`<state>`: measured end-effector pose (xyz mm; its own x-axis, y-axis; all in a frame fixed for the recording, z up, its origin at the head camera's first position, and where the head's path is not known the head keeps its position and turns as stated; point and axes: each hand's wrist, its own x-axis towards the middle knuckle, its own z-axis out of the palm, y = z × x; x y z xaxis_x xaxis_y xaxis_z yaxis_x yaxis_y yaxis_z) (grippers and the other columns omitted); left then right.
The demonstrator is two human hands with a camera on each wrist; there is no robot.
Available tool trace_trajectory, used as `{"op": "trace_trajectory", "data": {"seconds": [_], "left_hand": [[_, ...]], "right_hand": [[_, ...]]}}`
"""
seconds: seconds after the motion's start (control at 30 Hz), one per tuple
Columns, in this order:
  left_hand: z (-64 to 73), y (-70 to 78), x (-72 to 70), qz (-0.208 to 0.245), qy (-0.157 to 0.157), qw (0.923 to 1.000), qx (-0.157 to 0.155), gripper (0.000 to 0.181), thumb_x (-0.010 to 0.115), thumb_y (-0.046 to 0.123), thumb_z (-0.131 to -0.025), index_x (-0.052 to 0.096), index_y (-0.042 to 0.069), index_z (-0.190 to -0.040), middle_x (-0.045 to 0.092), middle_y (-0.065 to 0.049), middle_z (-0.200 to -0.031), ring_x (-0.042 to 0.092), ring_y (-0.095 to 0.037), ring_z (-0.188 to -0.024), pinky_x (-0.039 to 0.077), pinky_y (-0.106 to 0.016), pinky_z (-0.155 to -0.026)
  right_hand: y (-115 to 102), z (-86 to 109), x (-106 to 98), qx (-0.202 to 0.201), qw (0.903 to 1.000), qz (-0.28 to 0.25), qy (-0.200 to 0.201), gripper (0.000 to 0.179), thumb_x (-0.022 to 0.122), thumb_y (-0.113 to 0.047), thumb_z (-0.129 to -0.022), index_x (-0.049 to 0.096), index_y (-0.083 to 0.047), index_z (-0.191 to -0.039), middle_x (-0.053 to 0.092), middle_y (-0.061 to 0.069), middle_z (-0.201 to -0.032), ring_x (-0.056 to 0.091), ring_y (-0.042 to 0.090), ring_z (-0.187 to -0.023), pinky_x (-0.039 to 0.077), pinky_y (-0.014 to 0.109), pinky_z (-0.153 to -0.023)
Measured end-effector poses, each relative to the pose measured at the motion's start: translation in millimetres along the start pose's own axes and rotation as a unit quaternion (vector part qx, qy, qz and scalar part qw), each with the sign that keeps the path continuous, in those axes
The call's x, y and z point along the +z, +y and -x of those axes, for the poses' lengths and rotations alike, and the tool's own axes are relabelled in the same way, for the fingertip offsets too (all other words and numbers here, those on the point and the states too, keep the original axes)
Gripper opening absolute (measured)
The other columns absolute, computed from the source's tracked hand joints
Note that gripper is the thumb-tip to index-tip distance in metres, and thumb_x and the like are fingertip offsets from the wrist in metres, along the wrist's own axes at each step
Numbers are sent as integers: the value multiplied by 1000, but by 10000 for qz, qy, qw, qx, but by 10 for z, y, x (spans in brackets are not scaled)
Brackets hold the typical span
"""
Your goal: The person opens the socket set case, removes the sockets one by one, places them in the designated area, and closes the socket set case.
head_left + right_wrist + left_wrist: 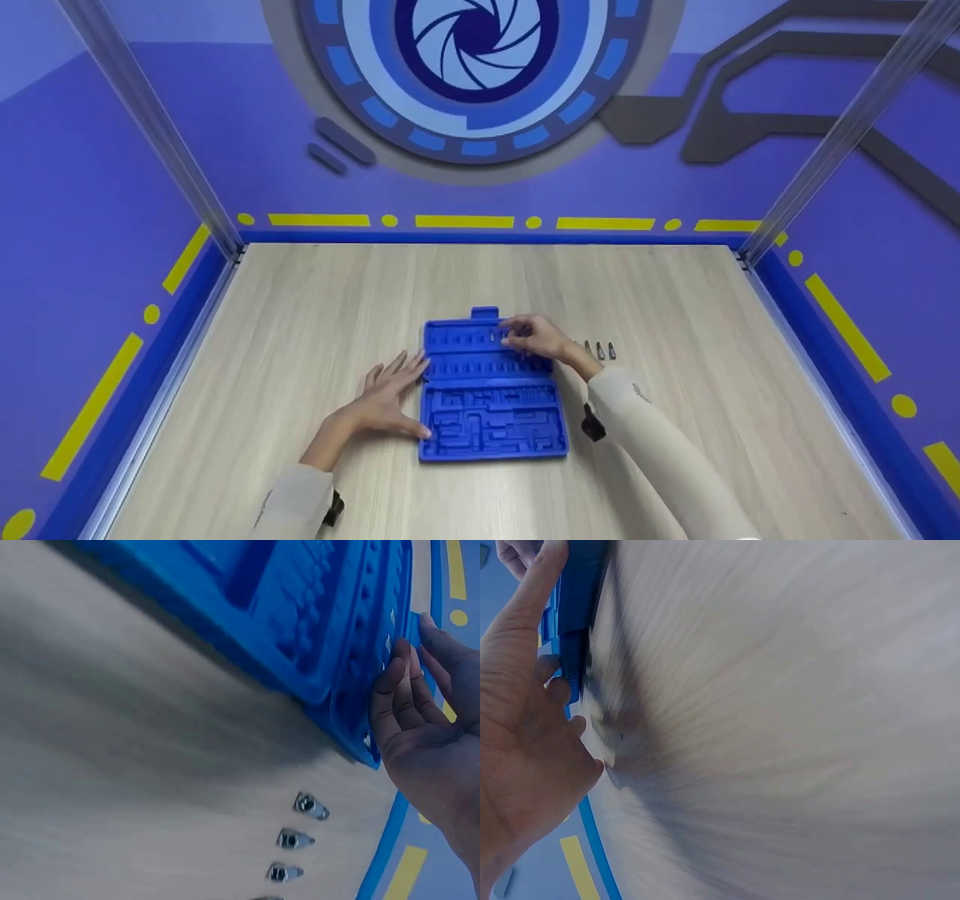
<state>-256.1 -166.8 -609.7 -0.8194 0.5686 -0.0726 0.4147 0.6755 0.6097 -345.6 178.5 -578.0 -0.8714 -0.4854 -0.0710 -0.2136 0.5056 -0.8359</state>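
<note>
A blue plastic tool case (491, 459) lies unfolded on the table, its moulded slots facing up. My left hand (386, 401) rests along its left side, fingers spread, with the thumb at the tray half and the fingertips at the lid half. Over the lid's upper row, my right hand (536, 335) has thumb and index finger bent around a small silver bit socket (503, 336); the hand partly hides it. Another bit socket (492, 337) sits in the slot beside it. In the right wrist view the curled fingers (384, 697) lie close over the lid's edge.
Several loose bit sockets (295, 838) lie in a row on the wooden table (300, 300), right of the case. Blue printed panels (480, 199) with yellow marks border the table at the back and sides, and metal posts (161, 127) stand at the corners.
</note>
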Motion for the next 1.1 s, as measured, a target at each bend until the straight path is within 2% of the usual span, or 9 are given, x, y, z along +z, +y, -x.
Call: {"op": "trace_trajectory", "data": {"seconds": [0.17, 0.4, 0.63, 0.77, 1.1], "left_hand": [[-2, 12, 7, -12, 31, 10000, 36, 128, 92, 55, -65, 23, 8, -163, 14, -17, -172, 5, -50, -157, 3, -77, -118], [-16, 23, 7, 20, 16, 10000, 59, 128, 93, 53, -65, 24, 7, -162, 14, -17, -172, 5, -50, -157, 5, -79, -117], [-10, 30, -4, 44, 4, 10000, 26, 128, 93, 54, -65, 24, 9, -163, 14, -14, -172, 4, -49, -157, 3, -77, -118], [1, 26, -1, 60, 17, 10000, 44, 129, 93, 54, -64, 24, 10, -163, 14, -14, -172, 4, -49, -157, 3, -77, -118], [-4, 16, -9, 38, 37, 10000, 48, 129, 94, 53, -64, 24, 8, -163, 14, -15, -172, 4, -50, -157, 3, -78, -118]], "right_hand": [[-22, -81, 117, 59, 9999, 80, 90, 37, 69, -9, -97, 64, 7, -130, 71, 20, -97, 60, 12, -72, 50, 20, -60], [-41, -145, 205, 265, 9980, 324, 483, 35, 70, -10, -97, 67, 5, -128, 73, 15, -91, 57, 6, -65, 47, 16, -50], [-61, -181, 264, 425, 9906, 1056, 761, 30, 70, -11, -97, 70, 4, -123, 69, 10, -88, 53, 5, -59, 45, 17, -52], [-83, -199, 288, 620, 9859, 1350, 769, 29, 70, -16, -97, 73, 0, -122, 70, 10, -92, 53, 6, -59, 44, 19, -55], [-134, -241, 282, 772, 9865, 1290, 642, 25, 71, -14, -97, 70, -2, -119, 66, 8, -90, 52, 8, -58, 42, 19, -53]]}}
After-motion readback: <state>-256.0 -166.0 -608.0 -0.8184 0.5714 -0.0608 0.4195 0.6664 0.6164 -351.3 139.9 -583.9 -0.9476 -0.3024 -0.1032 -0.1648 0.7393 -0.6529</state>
